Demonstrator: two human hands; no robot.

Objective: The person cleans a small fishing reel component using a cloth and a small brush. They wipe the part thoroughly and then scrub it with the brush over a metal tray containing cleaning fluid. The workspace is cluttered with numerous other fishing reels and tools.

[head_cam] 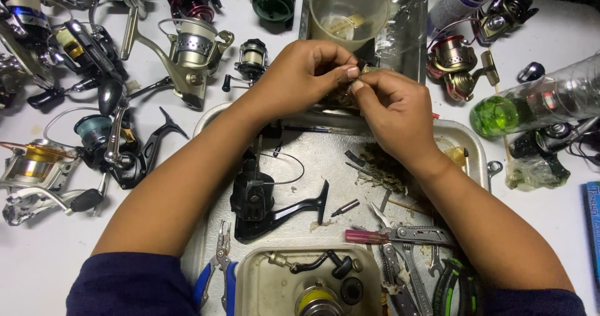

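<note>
Because a small dark reel part (350, 92) is pinched between the fingertips of the left hand (300, 75) and right hand (390, 113) at twelve o'clock above the metal tray (478, 147) — mostly hidden — it could be dropped among the debris and lost.

Your left hand (306, 72) and right hand (390, 113) are bare; no gloves, rings or watch show on either; your fingernails are short and unpainted, the left thumbnail plainly visible; both forearms are uncovered from wrist to near the elbow; you wear dark navy sleeves (131, 285), pushed up and bunched at the elbows; the fabric looks plain and soft, without visible markings.
</note>
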